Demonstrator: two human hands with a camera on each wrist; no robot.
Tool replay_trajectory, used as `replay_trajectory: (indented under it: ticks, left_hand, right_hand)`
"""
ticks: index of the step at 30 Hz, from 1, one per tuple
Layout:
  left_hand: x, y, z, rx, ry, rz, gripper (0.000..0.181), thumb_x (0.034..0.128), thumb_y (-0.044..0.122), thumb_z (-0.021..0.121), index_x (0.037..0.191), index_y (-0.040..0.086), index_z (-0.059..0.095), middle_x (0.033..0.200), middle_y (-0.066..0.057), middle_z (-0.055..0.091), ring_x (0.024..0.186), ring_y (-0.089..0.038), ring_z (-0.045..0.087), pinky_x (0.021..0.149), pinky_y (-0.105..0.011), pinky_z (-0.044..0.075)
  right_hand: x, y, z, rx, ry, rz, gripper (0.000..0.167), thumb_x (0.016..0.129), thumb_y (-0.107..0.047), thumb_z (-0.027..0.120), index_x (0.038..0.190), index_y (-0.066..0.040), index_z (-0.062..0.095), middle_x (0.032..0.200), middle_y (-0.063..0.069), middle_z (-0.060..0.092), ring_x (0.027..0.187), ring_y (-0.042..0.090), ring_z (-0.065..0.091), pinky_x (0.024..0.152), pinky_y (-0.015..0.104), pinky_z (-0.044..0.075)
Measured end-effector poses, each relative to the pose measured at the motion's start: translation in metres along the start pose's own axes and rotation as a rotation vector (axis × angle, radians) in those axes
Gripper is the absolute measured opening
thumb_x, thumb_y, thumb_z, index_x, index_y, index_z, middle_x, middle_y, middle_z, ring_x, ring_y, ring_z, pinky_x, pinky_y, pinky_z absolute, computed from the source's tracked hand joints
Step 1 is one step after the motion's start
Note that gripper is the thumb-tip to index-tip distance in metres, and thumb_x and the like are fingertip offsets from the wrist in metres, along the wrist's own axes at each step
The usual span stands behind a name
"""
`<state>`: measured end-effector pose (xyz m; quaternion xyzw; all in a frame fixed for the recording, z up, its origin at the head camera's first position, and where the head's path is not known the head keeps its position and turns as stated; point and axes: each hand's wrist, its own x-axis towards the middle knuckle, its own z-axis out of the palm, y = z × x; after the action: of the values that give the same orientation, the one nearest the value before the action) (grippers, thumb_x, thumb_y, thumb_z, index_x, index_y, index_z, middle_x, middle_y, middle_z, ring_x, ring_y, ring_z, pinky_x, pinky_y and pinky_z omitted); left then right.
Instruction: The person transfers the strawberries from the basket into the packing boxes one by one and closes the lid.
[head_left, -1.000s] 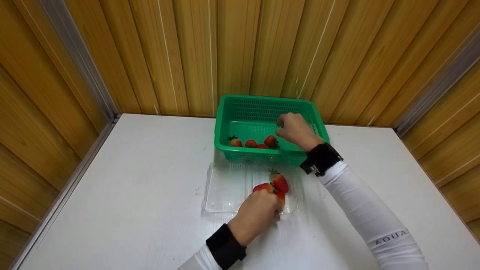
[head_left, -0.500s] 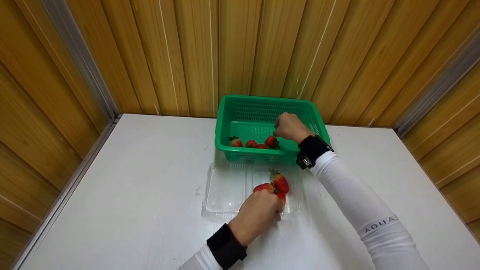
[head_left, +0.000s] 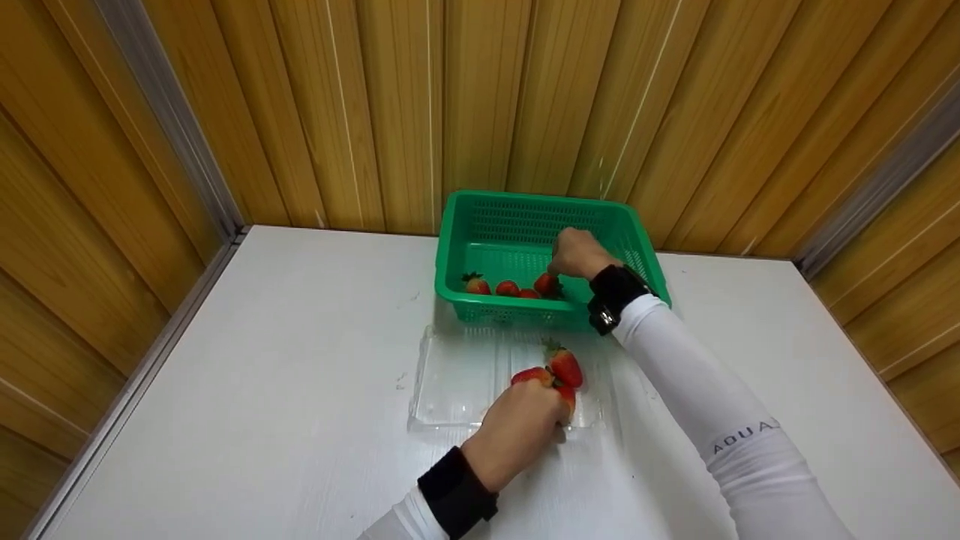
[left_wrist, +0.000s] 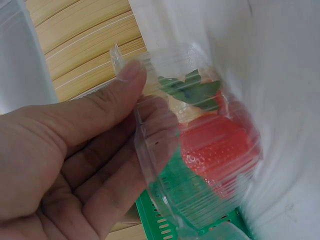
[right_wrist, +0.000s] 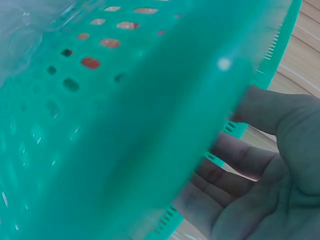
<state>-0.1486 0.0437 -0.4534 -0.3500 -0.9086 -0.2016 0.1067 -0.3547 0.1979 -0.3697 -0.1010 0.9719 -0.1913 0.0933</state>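
Observation:
A clear plastic container (head_left: 454,375) lies on the white table, with 3 strawberries (head_left: 566,369) visible at its right end. My left hand (head_left: 517,424) holds its near wall; in the left wrist view, thumb and fingers pinch the clear edge, and a strawberry (left_wrist: 220,150) shows through the plastic. Behind the container stands a green basket (head_left: 487,301) with several strawberries along its near side. My right hand (head_left: 579,253) reaches inside, fingers bent down at the rightmost strawberry (head_left: 546,283). The basket rim hides its fingertips in the right wrist view, so contact is unclear.
The white table (head_left: 300,360) extends to both sides of the container. At its back, close behind the basket, rises a wood-patterned wall (head_left: 480,97). Grey metal posts (head_left: 172,127) mark the corners.
My right hand has moved slightly left and down inside the basket, closer to the rightmost strawberry. The left hand keeps its hold on the container.

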Motion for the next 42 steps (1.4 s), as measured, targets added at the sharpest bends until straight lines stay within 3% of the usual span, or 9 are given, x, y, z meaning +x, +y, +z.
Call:
replay_trajectory:
  ticks: [5,18,24,31,42]
  left_hand:
    - [0.002,0.001,0.000,0.005,-0.016,-0.012,0.016,0.0854,0.002,0.084,0.077,0.016,0.082,0.064,0.006,0.064,0.063,-0.006,0.047,0.061,-0.019,0.048]
    - [0.001,0.001,0.000,-0.024,-0.027,-0.024,0.012,0.0786,0.010,0.092,0.077,0.016,0.082,0.066,0.006,0.067,0.064,-0.005,0.050,0.062,-0.020,0.049]
    - [0.001,0.000,0.001,-0.022,0.010,-0.006,0.016,0.0823,0.004,0.087,0.074,0.017,0.082,0.063,0.007,0.064,0.063,-0.005,0.049,0.058,-0.018,0.045]
    - [0.001,-0.001,0.002,-0.009,0.015,0.006,0.023,0.0851,-0.001,0.081,0.073,0.018,0.081,0.060,0.007,0.060,0.062,-0.005,0.047,0.057,-0.019,0.043]
    - [0.001,-0.001,0.002,0.012,0.015,0.006,0.025,0.0844,-0.002,0.080,0.072,0.019,0.080,0.062,0.007,0.063,0.062,-0.006,0.050,0.057,-0.021,0.045]
  right_hand:
    - [0.003,0.001,0.005,0.008,0.003,0.027,0.041,0.091,-0.001,0.072,0.062,-0.015,0.045,0.063,-0.004,0.033,0.059,0.015,0.034,0.055,0.030,0.031]
    - [0.010,0.001,0.018,0.033,-0.010,0.060,0.040,0.093,-0.005,0.071,0.064,-0.016,0.045,0.063,-0.003,0.036,0.060,0.015,0.035,0.057,0.031,0.032]
    - [0.015,0.007,0.023,0.043,-0.013,0.035,0.050,0.091,-0.004,0.073,0.061,-0.018,0.036,0.061,-0.005,0.027,0.055,0.011,0.025,0.052,0.027,0.026]
    - [0.017,0.010,0.029,0.037,-0.003,0.034,0.037,0.091,-0.008,0.078,0.070,-0.014,0.048,0.066,-0.003,0.040,0.062,0.015,0.039,0.057,0.030,0.036]
    - [0.019,0.013,0.036,0.056,0.002,-0.015,0.049,0.086,0.001,0.072,0.063,-0.018,0.034,0.061,-0.004,0.025,0.054,0.012,0.023,0.052,0.029,0.023]
